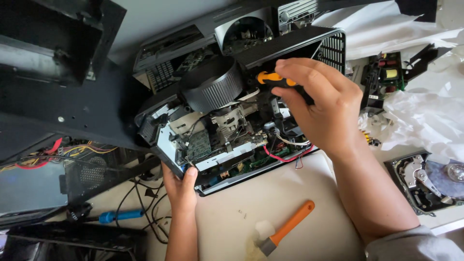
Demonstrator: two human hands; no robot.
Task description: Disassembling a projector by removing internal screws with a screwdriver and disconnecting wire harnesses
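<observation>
An opened projector point(227, 130) lies tilted on the table, its black ribbed lens ring point(212, 87) pointing up and its circuit boards and red wires exposed. My right hand point(321, 104) grips a screwdriver with an orange and black handle point(273, 78), held upright over the inside of the projector just right of the lens. My left hand point(180, 186) holds the lower left edge of the projector's base, thumb on top of the rim.
An orange-handled tool point(287, 227) lies on the white table in front. A blue-handled screwdriver point(121, 215) rests among black cables at left. A black computer case point(53, 96) fills the left. An open hard drive point(425, 181), white wrapping and a loose circuit board point(386, 77) sit at right.
</observation>
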